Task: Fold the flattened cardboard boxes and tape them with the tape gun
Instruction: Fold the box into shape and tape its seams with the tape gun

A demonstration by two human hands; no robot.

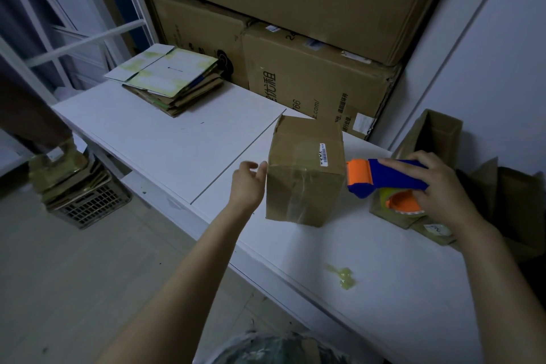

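Taping step: L hand (pixel 249 183) fingers loose, touching box (pixel 305 174) side, R hand (pixel 437 186) wrapped round tape gun (pixel 387 177); next prob. gun onto seam.

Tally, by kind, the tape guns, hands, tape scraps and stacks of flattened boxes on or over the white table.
Tape gun: 1
Hands: 2, left hand and right hand
Tape scrap: 1
Stack of flattened boxes: 1
Total: 5

Brown taped box (pixel 304 174) upright on table; blue-orange tape gun (pixel 384 177) beside; flattened boxes (pixel 168 80) stacked behind.
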